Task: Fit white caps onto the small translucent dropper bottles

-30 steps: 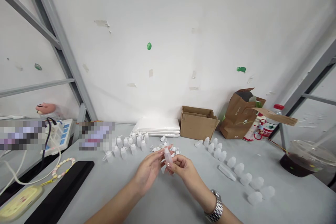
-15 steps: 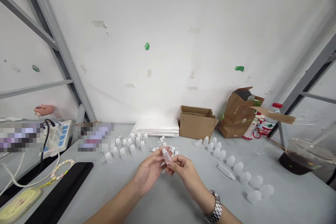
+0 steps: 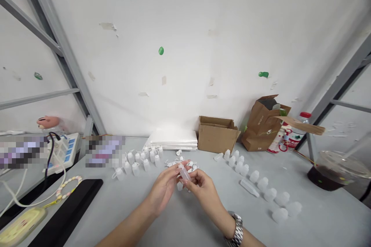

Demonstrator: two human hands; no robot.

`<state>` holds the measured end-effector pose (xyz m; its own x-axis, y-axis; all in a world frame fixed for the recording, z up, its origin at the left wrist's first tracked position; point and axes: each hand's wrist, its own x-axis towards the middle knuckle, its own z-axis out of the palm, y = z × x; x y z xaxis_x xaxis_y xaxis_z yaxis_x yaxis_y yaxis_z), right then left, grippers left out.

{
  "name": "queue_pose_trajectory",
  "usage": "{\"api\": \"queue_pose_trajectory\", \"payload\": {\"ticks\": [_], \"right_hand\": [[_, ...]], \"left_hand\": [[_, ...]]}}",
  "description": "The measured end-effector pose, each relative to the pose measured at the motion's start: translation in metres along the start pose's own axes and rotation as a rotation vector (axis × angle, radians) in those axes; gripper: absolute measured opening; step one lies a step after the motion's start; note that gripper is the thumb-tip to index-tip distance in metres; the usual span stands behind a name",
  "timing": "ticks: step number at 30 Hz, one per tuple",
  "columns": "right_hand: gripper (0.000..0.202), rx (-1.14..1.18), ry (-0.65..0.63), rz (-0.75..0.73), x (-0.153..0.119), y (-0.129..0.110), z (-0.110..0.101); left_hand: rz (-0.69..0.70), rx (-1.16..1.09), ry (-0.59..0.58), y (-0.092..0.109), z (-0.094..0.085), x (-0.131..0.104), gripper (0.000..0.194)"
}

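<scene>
A small translucent plastic dropper bottle (image 3: 185, 174) is held tilted at the middle of the desk, its neck pointing up and left. My right hand (image 3: 205, 188) pinches its lower body between thumb and fingers. At the neck, the fingers of my left hand (image 3: 164, 190) close around the bottle's top; whether a cap sits there I cannot make out. Just behind my hands lies a heap of small white caps (image 3: 192, 165), partly hidden by the fingers. Capped bottles (image 3: 135, 169) stand in a group to the left. Several uncapped-looking bottles (image 3: 263, 183) line the right side.
One bottle (image 3: 249, 188) lies on its side at right. At the back are stacked white sheets (image 3: 173, 139), a cardboard box (image 3: 218, 136) and a paper bag (image 3: 259, 125). A drink cup (image 3: 330, 173) stands far right; a power strip (image 3: 69, 149) and black pad (image 3: 69, 212) are left.
My left fingers have shifted onto the neck of the bottle, covering its tip. The right hand has slid slightly lower on the body, and the view has moved a little.
</scene>
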<state>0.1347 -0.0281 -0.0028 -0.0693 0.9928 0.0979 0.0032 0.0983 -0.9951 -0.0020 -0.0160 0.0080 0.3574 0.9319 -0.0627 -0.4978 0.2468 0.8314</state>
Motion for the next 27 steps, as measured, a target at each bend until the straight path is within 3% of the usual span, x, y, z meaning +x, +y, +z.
{"api": "queue_pose_trajectory", "payload": {"ticks": [16, 27], "right_hand": [[0.029, 0.110, -0.013, 0.062, 0.003, 0.003, -0.001], [0.030, 0.318, -0.183, 0.134, 0.006, -0.002, -0.005]], "left_hand": [[-0.096, -0.174, -0.080, -0.001, -0.005, 0.005, 0.036], [-0.147, -0.254, -0.160, -0.005, -0.013, 0.009, 0.033]]}}
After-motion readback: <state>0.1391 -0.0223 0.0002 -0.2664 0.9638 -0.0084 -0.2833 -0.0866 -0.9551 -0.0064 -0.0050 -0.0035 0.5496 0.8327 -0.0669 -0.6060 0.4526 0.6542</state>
